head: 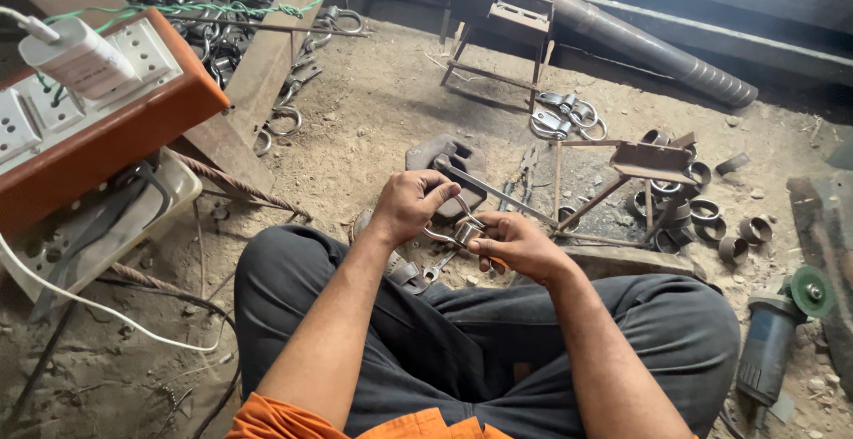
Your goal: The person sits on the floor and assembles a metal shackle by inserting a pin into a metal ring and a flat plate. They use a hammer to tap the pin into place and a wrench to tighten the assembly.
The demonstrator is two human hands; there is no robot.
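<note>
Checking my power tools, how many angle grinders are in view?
1: the blue angle grinder with a green disc lies on the dirt floor at the right edge. Others may be hidden.

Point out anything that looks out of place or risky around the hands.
Both hands, left hand and right hand, hold a small metal clamp piece. Oddities: an angle grinder lies on the dirt floor, and cut pipe rings are scattered loosely beside a small metal stand.

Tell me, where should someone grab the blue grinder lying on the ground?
Probably around the blue body of the angle grinder, coming from above. It lies flat on the dirt, its body is long and round, and the green disc sits at the far end, best kept away from fingers.
</note>
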